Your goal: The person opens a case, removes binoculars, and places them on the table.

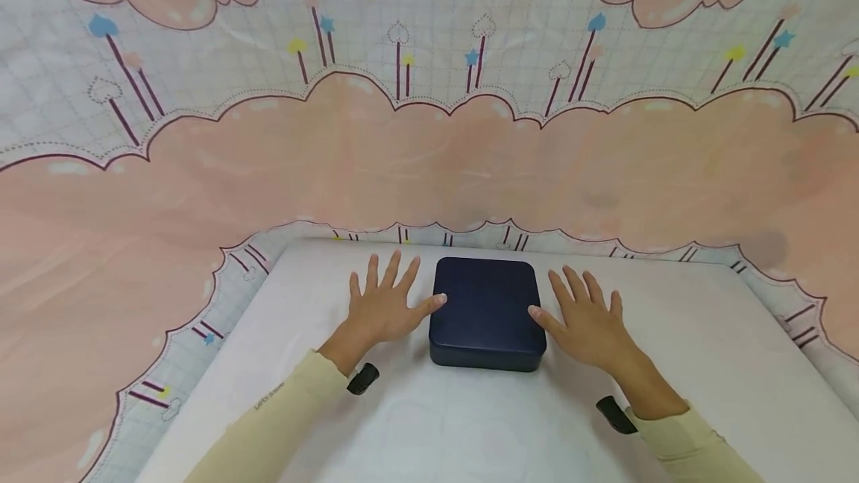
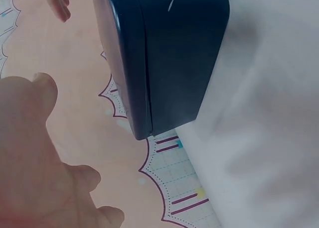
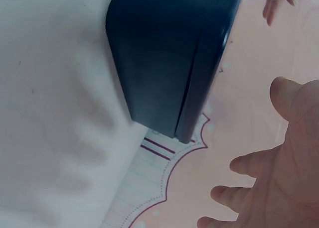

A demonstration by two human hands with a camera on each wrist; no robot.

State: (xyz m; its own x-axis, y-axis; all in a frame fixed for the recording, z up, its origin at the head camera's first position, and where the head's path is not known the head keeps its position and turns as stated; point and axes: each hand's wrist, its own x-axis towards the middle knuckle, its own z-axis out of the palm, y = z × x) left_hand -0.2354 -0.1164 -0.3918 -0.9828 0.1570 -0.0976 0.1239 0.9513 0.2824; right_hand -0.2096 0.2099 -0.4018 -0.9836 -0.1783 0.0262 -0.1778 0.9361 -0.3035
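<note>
A dark navy box [image 1: 488,308] with rounded corners and a fitted lid lies on the white table between my two hands. In both wrist views its side wall [image 2: 179,58] shows a thin seam under the lid. My left hand [image 1: 384,311] is held to the left of the box, fingers spread, its thumb tip overlapping the lid's left edge in the head view. On the other side, my right hand [image 1: 590,330] spreads its fingers the same way, thumb pointing at the box's right edge. Neither hand grips anything; in the wrist views a gap shows between each hand and the box.
The white table [image 1: 376,431] runs back to a backdrop [image 1: 429,162] printed with pink clouds and small stars. Dark wrist devices [image 1: 363,379] sit below both wrists, next to the pale yellow sleeves [image 1: 282,416].
</note>
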